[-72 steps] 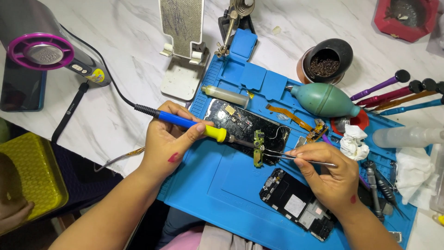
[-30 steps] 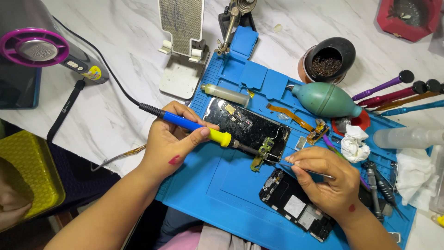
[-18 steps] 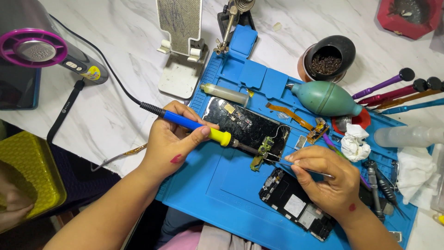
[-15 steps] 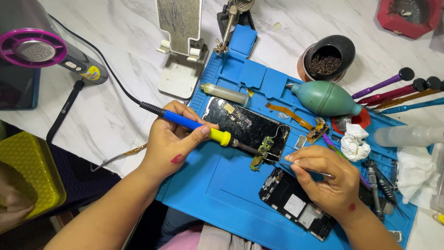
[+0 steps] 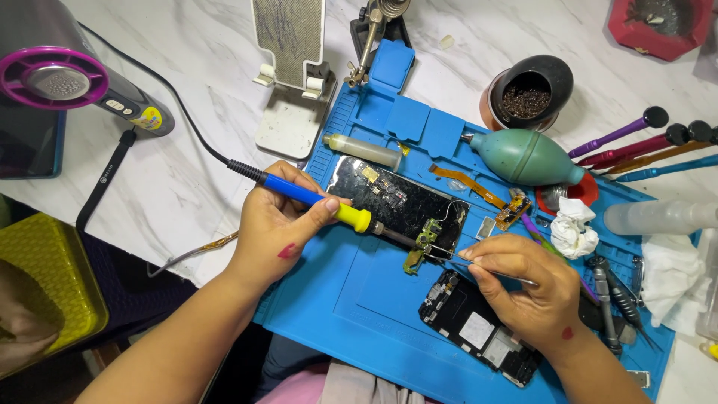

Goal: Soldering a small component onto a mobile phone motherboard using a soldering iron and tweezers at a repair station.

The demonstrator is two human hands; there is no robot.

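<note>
Left hand: the left hand (image 5: pixel 278 224) grips a soldering iron (image 5: pixel 318 202) pen-fashion, thumb and fingers closed round the blue and yellow handle, its dark cord trailing away over the marble table (image 5: pixel 187 172).
Iron tip: angled down and to the right, meeting a small green flex part (image 5: pixel 425 243) at the lower edge of the opened phone board (image 5: pixel 400 206).
Right hand: the right hand (image 5: pixel 527 288) pinches slim tweezers (image 5: pixel 479 265), thumb and forefinger pressed together on the shanks, the other fingers curled under.
Tweezer points: they reach the same green part from the right; whether they actually clamp it or only steady it cannot be told at this size.
Work location: the board lies near the middle of the blue repair mat (image 5: pixel 336 299), just above a second opened phone (image 5: pixel 479 329) that sits partly under the right hand.
Surroundings: a clear syringe (image 5: pixel 366 150) by the board's upper left corner, a green rubber blower (image 5: pixel 523 157) to the upper right, a dark pot of brass wool (image 5: pixel 527 93) beyond it, a white phone stand (image 5: pixel 288 90) at the mat's far edge.
Recommended practice: in my judgement, keep both wrists resting on the mat, touch the joint briefly with the tip, hold the part still with the tweezers until the solder sets, and keep the iron's barrel off the thin flex ribbon nearby.
</note>
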